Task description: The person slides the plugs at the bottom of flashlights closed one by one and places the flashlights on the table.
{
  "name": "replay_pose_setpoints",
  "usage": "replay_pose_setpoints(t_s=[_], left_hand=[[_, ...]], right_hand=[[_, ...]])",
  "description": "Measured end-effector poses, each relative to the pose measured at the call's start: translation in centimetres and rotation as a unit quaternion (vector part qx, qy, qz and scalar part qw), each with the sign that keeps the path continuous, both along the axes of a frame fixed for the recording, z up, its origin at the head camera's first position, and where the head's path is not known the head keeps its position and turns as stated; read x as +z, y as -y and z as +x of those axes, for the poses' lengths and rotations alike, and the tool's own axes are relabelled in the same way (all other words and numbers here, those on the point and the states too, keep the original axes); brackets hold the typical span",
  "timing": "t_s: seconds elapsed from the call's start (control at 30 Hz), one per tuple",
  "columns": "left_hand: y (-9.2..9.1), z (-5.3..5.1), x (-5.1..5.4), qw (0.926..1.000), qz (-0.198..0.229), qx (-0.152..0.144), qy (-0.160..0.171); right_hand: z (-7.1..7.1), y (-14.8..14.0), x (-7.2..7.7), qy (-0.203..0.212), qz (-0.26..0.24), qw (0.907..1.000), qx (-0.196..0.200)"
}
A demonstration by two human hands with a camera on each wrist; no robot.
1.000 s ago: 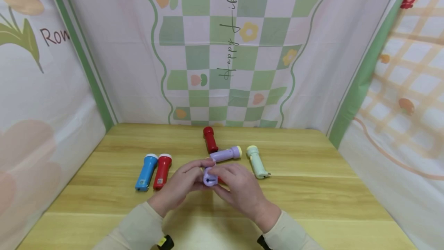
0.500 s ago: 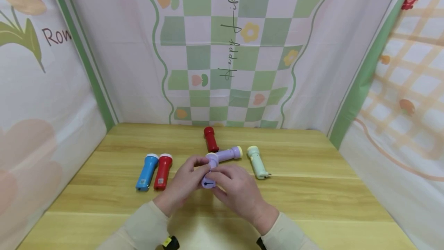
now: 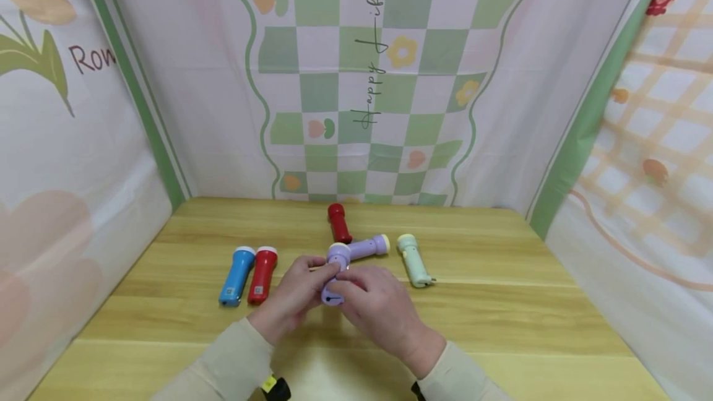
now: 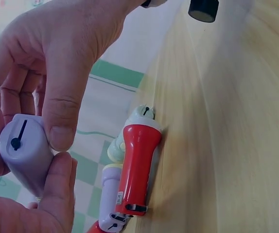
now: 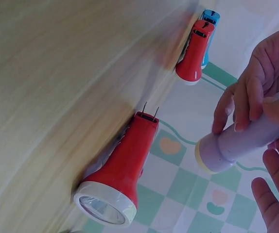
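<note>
Over the table I hold a purple flashlight (image 3: 338, 254) with a pale yellow rim, its head pointing away and its slotted tail end toward me. My left hand (image 3: 295, 286) grips the body, thumb on top. My right hand (image 3: 384, 308) pinches the tail half; in the left wrist view its thumb (image 4: 61, 128) presses beside the tail. A red flashlight (image 5: 125, 150) with a white rim and two metal prongs out lies below my hands, hidden in the head view. Beyond lie another purple flashlight (image 3: 364, 248) and a dark red one (image 3: 337, 223).
Left of my hands lie a blue flashlight (image 3: 236, 277) and a red flashlight (image 3: 262, 276), side by side. A mint green flashlight (image 3: 413, 262) lies to the right. Patterned curtains (image 3: 211, 79) stand around the wooden table (image 3: 501, 302) at the back and sides.
The held purple flashlight has tilted, so its head now shows beyond my fingers. My hands have shifted slightly along it. The flashlights on the table have stayed put.
</note>
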State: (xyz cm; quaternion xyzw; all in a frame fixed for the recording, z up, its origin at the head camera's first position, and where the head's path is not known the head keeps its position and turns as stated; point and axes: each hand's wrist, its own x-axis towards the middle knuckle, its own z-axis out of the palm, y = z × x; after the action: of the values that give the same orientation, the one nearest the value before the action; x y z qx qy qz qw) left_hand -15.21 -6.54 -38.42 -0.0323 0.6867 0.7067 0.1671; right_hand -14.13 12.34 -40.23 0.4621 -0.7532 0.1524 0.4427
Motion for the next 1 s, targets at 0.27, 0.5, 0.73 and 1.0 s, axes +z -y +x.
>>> replay_pose_setpoints(t_s=[0.27, 0.5, 0.73, 1.0], left_hand=[[0.3, -0.3, -0.3, 0.9997, -0.009, 0.009, -0.023], [0.8, -0.8, -0.5, 0.9944, -0.067, 0.006, -0.081], [1.3, -1.4, -0.1, 0.9789, -0.182, 0.028, -0.089], [2.4, -2.1, 0.0, 0.9506, -0.292, 0.041, -0.096]], right_hand=[[-0.1, -0.3, 0.0, 0.013, 0.011, 0.9998, -0.010], [-0.4, -1.2, 0.1, 0.053, 0.022, 0.9961, -0.068], [-0.2, -2.1, -0.1, 0.147, 0.054, 0.9724, -0.173], [0.1, -2.5, -0.1, 0.256, 0.095, 0.9225, -0.273]])
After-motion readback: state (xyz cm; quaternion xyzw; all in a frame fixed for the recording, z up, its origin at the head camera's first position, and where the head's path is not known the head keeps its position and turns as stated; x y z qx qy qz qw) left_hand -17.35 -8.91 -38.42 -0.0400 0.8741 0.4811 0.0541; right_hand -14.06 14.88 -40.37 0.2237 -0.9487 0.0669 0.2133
